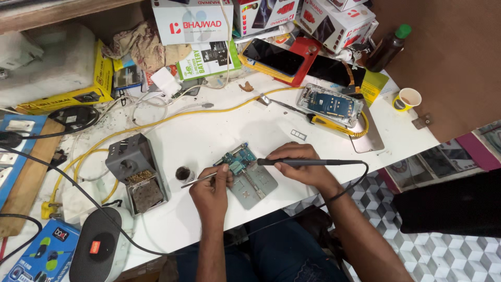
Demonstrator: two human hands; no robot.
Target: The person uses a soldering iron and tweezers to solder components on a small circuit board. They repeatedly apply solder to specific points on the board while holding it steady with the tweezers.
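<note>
A small blue-green circuit board [238, 157] is clamped on a grey metal holder plate [255, 185] near the front edge of the white table [209, 130]. My left hand [211, 190] grips slim metal tweezers [195, 180], its fingers resting at the board's left side. My right hand [300, 164] holds a black soldering iron [308, 162] like a pen, tip pointing left at the board. The iron's black cable [344, 190] loops off the table's front edge.
A grey soldering-iron stand with brass wool [138, 172] and a small round flux tin [183, 173] sit left of the board. An opened phone [330, 104], a yellow cable [172, 117], boxes, phones, a brown bottle [387, 48] and a paper cup [407, 98] crowd the back. A grey speaker [96, 250] lies front left.
</note>
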